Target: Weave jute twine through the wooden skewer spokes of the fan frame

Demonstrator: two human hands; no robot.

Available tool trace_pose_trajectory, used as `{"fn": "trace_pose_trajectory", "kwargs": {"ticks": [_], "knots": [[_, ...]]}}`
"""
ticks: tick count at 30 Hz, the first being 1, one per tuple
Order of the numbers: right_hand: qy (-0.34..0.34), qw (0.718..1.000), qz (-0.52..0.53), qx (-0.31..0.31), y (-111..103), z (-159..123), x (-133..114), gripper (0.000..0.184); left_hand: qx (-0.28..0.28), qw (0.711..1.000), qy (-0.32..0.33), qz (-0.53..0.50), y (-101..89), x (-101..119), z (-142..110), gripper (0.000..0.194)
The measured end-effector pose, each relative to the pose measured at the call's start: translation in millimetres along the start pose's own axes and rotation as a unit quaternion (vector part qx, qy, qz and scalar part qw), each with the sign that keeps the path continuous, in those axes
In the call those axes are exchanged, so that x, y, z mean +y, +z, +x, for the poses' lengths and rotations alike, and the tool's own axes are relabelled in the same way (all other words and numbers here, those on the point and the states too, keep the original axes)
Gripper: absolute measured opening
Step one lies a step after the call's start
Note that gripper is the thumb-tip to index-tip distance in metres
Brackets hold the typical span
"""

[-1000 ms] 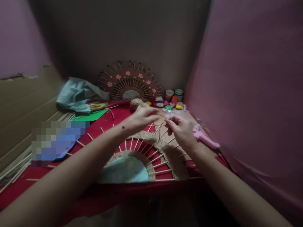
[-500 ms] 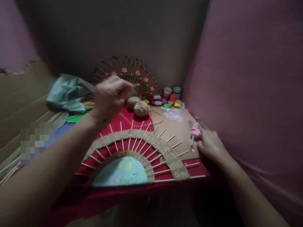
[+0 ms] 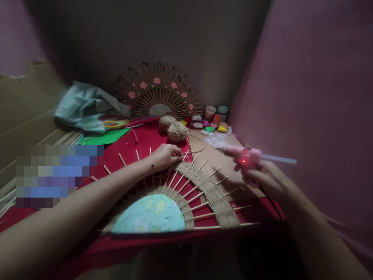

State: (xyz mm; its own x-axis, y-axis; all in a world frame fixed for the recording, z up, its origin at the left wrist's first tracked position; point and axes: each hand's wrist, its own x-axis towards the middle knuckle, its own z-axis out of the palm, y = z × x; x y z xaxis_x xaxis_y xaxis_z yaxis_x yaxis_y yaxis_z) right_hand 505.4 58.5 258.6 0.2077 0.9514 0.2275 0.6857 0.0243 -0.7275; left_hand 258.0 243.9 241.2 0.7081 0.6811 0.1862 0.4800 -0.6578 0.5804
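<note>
The half-round woven fan lies flat near the table's front edge, pale sticks poking through its tan twine bands around a light-blue flowered centre. I see the left hand with fingertips pinched together on the twine at the outer band's top, while the right hand is wrapped round a pink glue gun, its light glowing red. Red cloth and a brown board sit beneath, between a dark wall and pinkish sheeting.

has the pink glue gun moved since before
Yes, up: the glue gun lay by the right edge of the brown board; the right hand now holds it raised, its nozzle above the board.
</note>
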Motion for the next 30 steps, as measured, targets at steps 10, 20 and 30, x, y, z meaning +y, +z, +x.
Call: {"fn": "trace_pose_trajectory", "kwargs": {"ticks": [10, 20, 30], "knots": [[0.015, 0.986, 0.085, -0.146, 30, 21, -9, 0.025, -0.013, 0.992, -0.107, -0.069, 2.1, 0, 1, 0.019], [0.061, 0.982, -0.016, -0.177, 33, 20, -44, 0.027, -0.026, 0.993, -0.105, -0.038, 1.2, 2, 1, 0.02], [0.053, 0.978, 0.051, -0.196, 33, 19, -31, 0.046, -0.022, 0.994, -0.102, -0.026, 2.9, 0, 1, 0.02]]}}
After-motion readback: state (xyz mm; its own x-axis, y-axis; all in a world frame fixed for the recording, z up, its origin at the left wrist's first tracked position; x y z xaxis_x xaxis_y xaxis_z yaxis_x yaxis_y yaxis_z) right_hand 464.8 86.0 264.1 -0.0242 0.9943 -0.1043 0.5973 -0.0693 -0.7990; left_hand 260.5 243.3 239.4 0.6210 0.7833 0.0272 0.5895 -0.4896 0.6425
